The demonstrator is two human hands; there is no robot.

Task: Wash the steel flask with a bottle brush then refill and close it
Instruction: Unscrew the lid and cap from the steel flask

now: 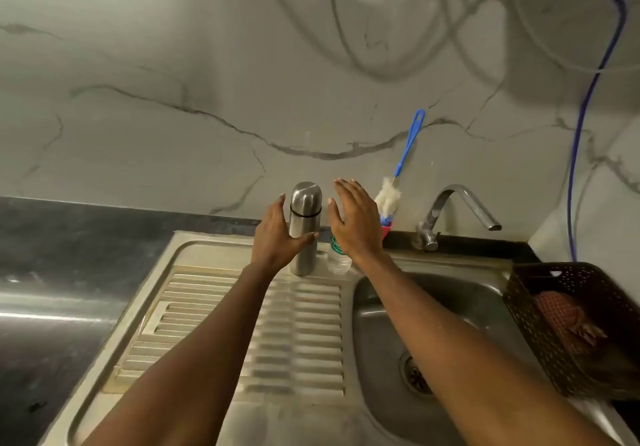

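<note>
The right hand (356, 224), fingers spread and holding nothing, hides most of a clear plastic bottle (338, 260) (only its green label and ribbed base show). It also hides part of the pink cup (387, 229) holding the bottle brush (408, 144), which has fluffy white bristles below a blue handle. A dark perforated basket (540, 307) is cut off at the right. The steel flask (304, 217), brushed, cylindrical and dome-capped, stands upright at the ridged drainboard's (214, 307) far edge. The left hand's (273, 238) thumb lies across its front, with straight fingers beside it.
</note>
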